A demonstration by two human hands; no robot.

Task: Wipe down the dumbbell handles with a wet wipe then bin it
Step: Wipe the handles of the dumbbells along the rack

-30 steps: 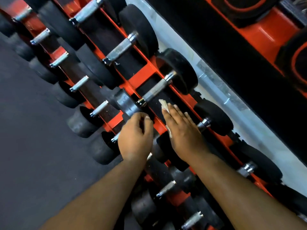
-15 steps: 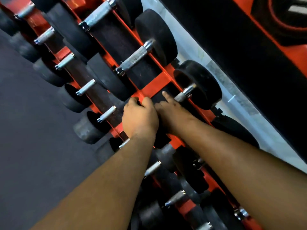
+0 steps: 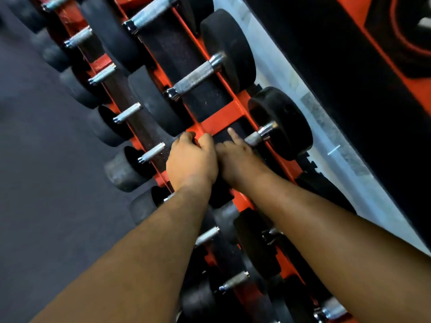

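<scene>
Since a second ago both hands have slid up the rack to the next dumbbell, and the white wipe that then showed under the right palm is now hidden. Nearest, two forearms reach in. The left hand [image 3: 191, 160] curls over the dumbbell's near end, touching the right hand [image 3: 238, 157], whose fingers wrap the knurled handle [image 3: 253, 138], forefinger pointing out straight. The wipe cannot be seen. Beyond, the black weight head [image 3: 283, 123] sits on the orange rack [image 3: 220, 123]. No writing is legible.
</scene>
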